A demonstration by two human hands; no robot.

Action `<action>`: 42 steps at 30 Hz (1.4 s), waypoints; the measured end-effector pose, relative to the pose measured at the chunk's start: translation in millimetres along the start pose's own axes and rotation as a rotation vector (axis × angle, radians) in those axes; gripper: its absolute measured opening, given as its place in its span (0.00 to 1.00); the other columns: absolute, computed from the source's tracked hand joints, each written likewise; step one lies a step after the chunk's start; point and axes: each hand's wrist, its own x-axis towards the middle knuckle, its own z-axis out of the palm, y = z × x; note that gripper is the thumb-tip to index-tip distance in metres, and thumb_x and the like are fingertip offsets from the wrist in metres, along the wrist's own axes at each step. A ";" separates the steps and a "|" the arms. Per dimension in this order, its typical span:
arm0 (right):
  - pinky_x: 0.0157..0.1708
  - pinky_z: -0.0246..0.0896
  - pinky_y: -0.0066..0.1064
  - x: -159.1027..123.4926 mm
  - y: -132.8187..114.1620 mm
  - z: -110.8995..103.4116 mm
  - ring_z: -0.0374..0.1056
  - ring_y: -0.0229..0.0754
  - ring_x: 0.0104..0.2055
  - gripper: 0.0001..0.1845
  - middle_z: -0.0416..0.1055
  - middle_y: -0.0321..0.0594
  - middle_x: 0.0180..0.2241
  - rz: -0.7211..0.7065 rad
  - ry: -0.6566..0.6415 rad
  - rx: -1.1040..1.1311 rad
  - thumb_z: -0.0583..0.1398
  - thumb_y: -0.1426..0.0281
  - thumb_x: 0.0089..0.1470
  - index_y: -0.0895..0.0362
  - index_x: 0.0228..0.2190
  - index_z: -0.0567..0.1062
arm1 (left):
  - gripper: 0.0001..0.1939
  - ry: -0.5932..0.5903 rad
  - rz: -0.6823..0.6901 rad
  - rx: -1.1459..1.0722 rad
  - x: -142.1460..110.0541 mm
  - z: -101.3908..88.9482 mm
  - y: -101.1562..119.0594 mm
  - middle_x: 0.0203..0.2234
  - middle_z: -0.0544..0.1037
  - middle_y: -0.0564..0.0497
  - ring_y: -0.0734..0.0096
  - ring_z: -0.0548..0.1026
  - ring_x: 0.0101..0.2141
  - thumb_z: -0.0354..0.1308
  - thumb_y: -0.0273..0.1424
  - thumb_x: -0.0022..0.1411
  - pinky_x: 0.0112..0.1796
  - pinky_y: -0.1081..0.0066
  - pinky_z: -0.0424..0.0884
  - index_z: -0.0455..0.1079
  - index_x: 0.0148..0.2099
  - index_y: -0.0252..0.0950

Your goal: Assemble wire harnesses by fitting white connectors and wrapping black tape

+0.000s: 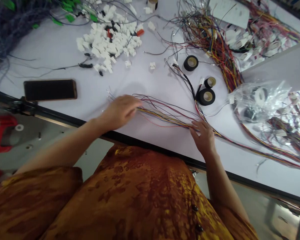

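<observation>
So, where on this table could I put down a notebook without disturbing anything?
The white table has a free patch between the black phone and the white connector pile, and another between that pile and the black tape rolls, above the loose wires. The top right, with its tangled coloured wires, is crowded.

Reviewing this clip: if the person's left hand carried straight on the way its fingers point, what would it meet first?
The bundle of thin coloured wires at the fingertips of the left hand; the fingers may already touch it, though depth is hard to judge from this head view.
</observation>
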 end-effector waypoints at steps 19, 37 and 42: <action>0.58 0.57 0.53 9.4 -47.0 36.8 0.61 0.58 0.61 0.12 0.69 0.48 0.59 0.062 -0.031 0.032 0.60 0.64 0.61 0.54 0.44 0.79 | 0.24 -0.504 -0.209 0.443 34.2 -13.3 28.6 0.68 0.61 0.42 0.43 0.71 0.53 0.44 0.19 0.61 0.43 0.49 0.73 0.78 0.50 0.34; 0.52 0.68 0.41 74.4 -97.5 52.0 0.72 0.46 0.50 0.14 0.76 0.47 0.47 -0.274 0.002 0.390 0.56 0.70 0.63 0.55 0.47 0.78 | 0.19 -0.148 -0.372 0.211 4.1 -54.4 -61.8 0.56 0.71 0.43 0.66 0.75 0.44 0.50 0.33 0.67 0.48 0.65 0.72 0.67 0.58 0.35; 0.35 0.69 0.39 67.9 -5.9 9.7 0.70 0.43 0.31 0.11 0.75 0.44 0.37 0.042 0.117 0.130 0.60 0.68 0.57 0.57 0.40 0.80 | 0.14 -0.375 -0.315 0.376 37.0 -49.6 -69.5 0.52 0.73 0.42 0.59 0.74 0.47 0.46 0.32 0.69 0.42 0.64 0.70 0.72 0.48 0.36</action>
